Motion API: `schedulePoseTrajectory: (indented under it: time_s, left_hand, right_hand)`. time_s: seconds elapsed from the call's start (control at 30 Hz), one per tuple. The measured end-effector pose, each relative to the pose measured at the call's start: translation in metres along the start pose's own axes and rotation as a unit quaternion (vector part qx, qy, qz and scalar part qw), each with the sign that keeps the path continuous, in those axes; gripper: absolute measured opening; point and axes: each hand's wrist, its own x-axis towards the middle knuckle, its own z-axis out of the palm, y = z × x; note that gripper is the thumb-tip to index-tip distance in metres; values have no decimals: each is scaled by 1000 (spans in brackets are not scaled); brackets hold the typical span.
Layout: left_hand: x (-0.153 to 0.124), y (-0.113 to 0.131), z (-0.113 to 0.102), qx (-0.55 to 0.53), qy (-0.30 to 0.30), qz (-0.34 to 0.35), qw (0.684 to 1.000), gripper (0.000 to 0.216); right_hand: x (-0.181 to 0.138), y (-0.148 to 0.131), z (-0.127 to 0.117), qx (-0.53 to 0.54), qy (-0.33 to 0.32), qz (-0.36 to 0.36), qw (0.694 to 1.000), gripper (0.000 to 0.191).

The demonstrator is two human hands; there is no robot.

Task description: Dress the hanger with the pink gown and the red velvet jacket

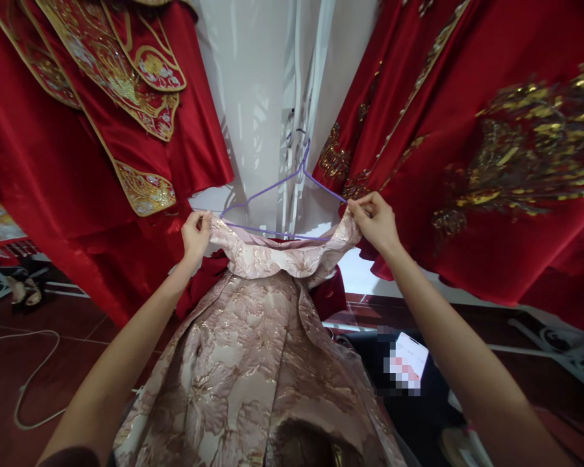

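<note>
A pale pink brocade dress with gold floral pattern hangs from a thin purple wire hanger, whose hook is caught on a white rack behind. My left hand pinches the dress's left shoulder edge at the hanger's left end. Closed on the right shoulder edge, my right hand sits at the hanger's right tip. Both arms reach forward and up. The skirt falls toward me.
Red robes with gold embroidery hang close on the left and on the right. A white pillar stands behind. The floor is dark red tile, with a white cable at left and shoes beyond it.
</note>
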Motion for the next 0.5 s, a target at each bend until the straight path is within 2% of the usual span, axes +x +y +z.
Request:
schedulePoseTrajectory:
  time_s: [0.17, 0.3, 0.37, 0.43, 0.5]
  left_hand:
    - [27, 23, 19, -33, -40, 57, 997, 33]
    - [48, 47, 40, -47, -137, 94, 985, 34]
    - [54, 52, 44, -59, -178, 101, 977, 34]
    - [56, 47, 43, -88, -206, 77, 972, 35]
    - [54, 31, 36, -143, -213, 2, 967, 39]
  right_hand:
    - [-1, 2, 3, 4, -3, 1, 1000, 28]
    - [0, 11, 7, 13, -9, 6, 1000, 31]
    - [1, 14, 8, 15, -7, 5, 1000, 32]
    - [1, 16, 8, 14, -4, 3, 1000, 32]
    - [1, 17, 9, 11, -5, 5, 1000, 33]
